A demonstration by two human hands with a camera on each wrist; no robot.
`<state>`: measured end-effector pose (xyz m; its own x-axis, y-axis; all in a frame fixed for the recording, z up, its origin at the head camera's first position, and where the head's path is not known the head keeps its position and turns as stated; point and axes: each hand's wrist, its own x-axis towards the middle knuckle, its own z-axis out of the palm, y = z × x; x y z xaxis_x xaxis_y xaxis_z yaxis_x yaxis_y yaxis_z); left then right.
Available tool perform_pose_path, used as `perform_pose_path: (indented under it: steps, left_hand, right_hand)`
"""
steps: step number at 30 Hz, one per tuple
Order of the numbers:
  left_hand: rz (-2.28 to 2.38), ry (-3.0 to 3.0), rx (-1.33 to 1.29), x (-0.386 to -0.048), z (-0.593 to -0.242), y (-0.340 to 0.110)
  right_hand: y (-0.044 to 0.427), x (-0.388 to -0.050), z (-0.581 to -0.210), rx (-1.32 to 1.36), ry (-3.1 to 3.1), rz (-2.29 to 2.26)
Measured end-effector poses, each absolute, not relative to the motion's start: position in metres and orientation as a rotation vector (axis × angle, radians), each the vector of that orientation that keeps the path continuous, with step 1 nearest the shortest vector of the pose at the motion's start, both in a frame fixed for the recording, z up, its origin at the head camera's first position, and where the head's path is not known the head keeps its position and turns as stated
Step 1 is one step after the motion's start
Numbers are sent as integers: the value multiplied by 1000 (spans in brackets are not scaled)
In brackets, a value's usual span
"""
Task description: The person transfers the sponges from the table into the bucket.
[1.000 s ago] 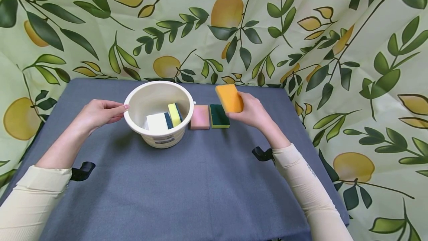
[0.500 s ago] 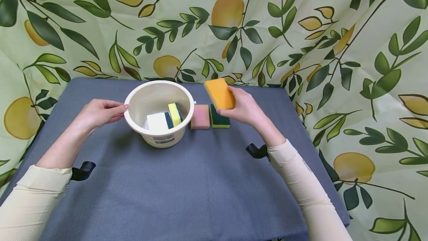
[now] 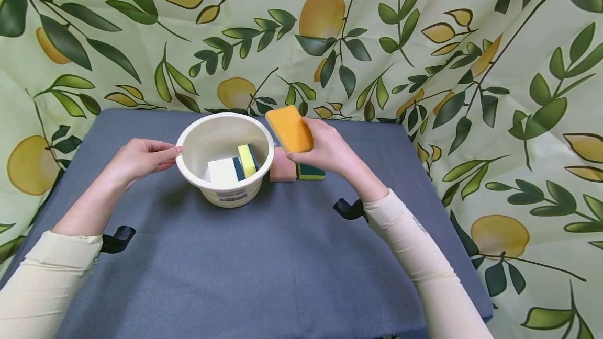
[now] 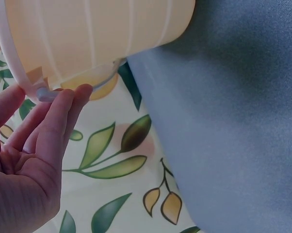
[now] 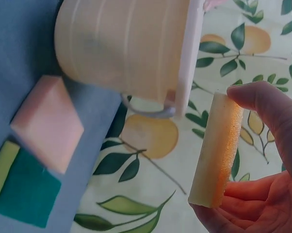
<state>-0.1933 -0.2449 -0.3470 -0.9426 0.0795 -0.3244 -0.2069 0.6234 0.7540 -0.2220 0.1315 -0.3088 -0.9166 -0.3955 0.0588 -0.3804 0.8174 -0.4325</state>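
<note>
My left hand pinches the left rim of a cream bucket between thumb and fingers; the left wrist view shows the fingertips near the handle's joint. Inside the bucket lie a white sponge with a dark side and a yellow sponge with a dark side. My right hand holds an orange sponge by its edges, raised off the table just right of the bucket's rim. Below it on the table are a pink sponge and a green-and-yellow sponge, both partly covered in the head view.
A blue-grey cloth covers the table. Behind it and along the sides hangs a curtain printed with lemons and leaves. The bucket's grey wire handle hangs down at its side.
My right hand has moved left with the orange sponge, from above the green sponge to beside the bucket's rim. The left hand and the bucket have stayed in place.
</note>
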Motion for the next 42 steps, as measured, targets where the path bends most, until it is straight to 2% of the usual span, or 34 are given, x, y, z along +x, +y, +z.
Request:
perform_pose_path:
  steps: [19,42]
  left_hand:
    - [1242,2532,-124,-193,-348,-244]
    - [1244,2520,-122,-192,-345,-244]
  right_hand:
    - [78,-218,-303,-796,2852,-668]
    - [36,-218,-320,-880,2763,-591]
